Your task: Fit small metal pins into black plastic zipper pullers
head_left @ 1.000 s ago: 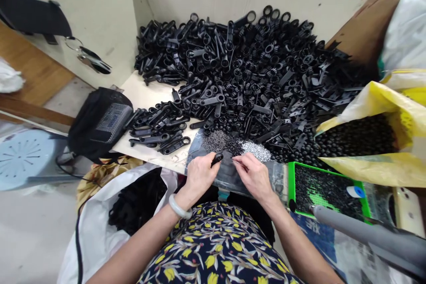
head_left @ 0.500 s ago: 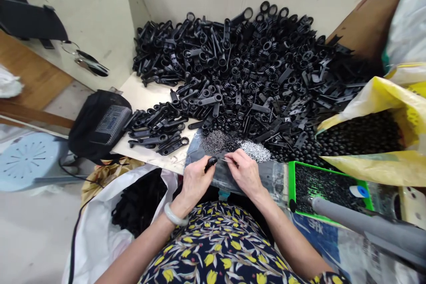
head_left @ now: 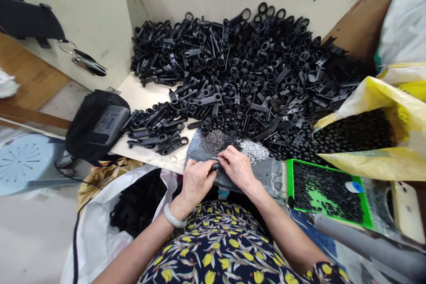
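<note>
While the gap is narrowing from a moment ago, the right hand (head_left: 237, 168) is pinching a thin metal pin (head_left: 217, 158) close to the black part (head_left: 214, 167) the left hand (head_left: 197, 180) is grasping over the worktop (head_left: 138, 94); both pieces are coming together, contact unclear.

A pale worktop (head_left: 144, 97) shows bare at left of centre, its front edge running toward the middle of the frame. A large heap of black parts (head_left: 229, 66) covers its back and middle, and a smaller group of black handles (head_left: 158, 131) lies at the left. At the front centre, a dark grey sheet (head_left: 196, 153) carries a pile of small grey pieces (head_left: 214, 141) and a pile of silver pins (head_left: 254, 150). Loose black balls (head_left: 299, 148) lie right of centre, beside an open yellow bag (head_left: 359, 164).
</note>
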The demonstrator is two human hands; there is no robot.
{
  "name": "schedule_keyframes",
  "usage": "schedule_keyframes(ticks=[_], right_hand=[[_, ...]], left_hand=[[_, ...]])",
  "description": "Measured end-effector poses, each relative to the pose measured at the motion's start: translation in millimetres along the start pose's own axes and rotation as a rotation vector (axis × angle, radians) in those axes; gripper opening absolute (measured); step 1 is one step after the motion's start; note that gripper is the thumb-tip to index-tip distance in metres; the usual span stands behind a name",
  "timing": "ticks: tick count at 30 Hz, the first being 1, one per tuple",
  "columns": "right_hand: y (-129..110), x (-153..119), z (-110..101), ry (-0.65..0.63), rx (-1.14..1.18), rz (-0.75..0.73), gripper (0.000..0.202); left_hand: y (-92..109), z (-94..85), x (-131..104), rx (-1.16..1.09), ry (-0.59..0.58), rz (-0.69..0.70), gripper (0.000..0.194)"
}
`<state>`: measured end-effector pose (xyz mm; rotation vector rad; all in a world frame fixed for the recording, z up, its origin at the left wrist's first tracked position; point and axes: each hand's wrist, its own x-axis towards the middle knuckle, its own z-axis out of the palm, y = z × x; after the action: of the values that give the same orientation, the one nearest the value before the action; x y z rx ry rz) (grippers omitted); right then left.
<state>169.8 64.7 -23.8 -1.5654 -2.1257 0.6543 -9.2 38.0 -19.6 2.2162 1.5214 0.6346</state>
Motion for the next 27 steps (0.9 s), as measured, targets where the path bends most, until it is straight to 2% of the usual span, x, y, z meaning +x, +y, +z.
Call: schedule_keyframes(ticks=[5,8,11,14,16,19,22,27], right_hand=[[10.2,-11.2,-18.6,0.146,0.264,0.041,0.008],[15.4,-25.5,-24.3,0.186,0.352,0.084,0.009],[11.6,-38.4,-24.5,0.226,0.482,0.151,0.009],[0.1,-42.3,-24.2,0.249,0.600,0.200,0.009],[-8.4,-39.5,-24.5,0.255,0.637,0.188,0.010],[-17.2,-31.9,-24.2,0.257,0.652,0.138,0.010],[-19.5,-27.4,-22.2,0.243,0.652,0.119,0.011],[-17.8,-30.1,-20.8,0.233,0.637,0.129,0.011]], left_hand=[[2.5,2.4,12.2,-0.008,-0.122,0.049,0.021],[2.8,2.2,19.1,-0.011,-0.193,0.036,0.015],[5.0,-2.1,21.9,-0.202,-0.177,-0.131,0.017],[11.5,-8.4,20.3,-0.600,-0.120,-0.356,0.025],[17.5,-11.5,18.3,-0.849,-0.100,-0.460,0.027],[26.2,-13.6,15.8,-1.084,-0.081,-0.594,0.029],[32.6,-14.9,13.8,-1.207,-0.042,-0.667,0.030],[37.1,-15.6,9.6,-1.282,-0.038,-0.686,0.032]])
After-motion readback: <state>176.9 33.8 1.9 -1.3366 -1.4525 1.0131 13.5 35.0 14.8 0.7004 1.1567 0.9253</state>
